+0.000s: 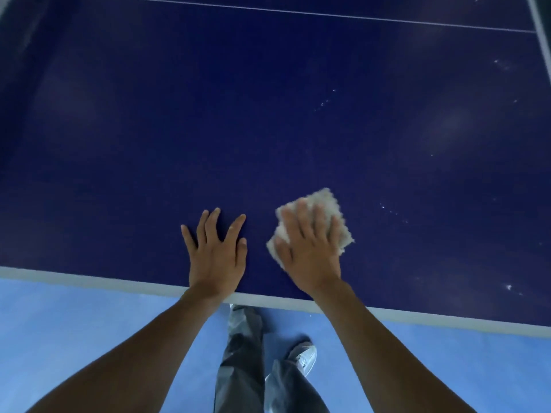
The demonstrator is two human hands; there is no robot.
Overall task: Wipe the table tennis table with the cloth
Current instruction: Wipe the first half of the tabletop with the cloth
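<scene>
The dark blue table tennis table [268,120] fills most of the view, its white near edge running across below my hands. A beige fluffy cloth [323,201] lies flat on the table near that edge. My right hand [310,248] presses on the cloth with straight, spread fingers. My left hand [216,251] rests flat on the bare table surface just left of the cloth, fingers spread. Small white specks dot the table to the right of the cloth.
A thin white line [328,14] crosses the table at the far side, and a white edge band [539,31] runs down the right. Below the near edge is a light blue floor [74,329], with my grey trousers and a pale shoe [304,356].
</scene>
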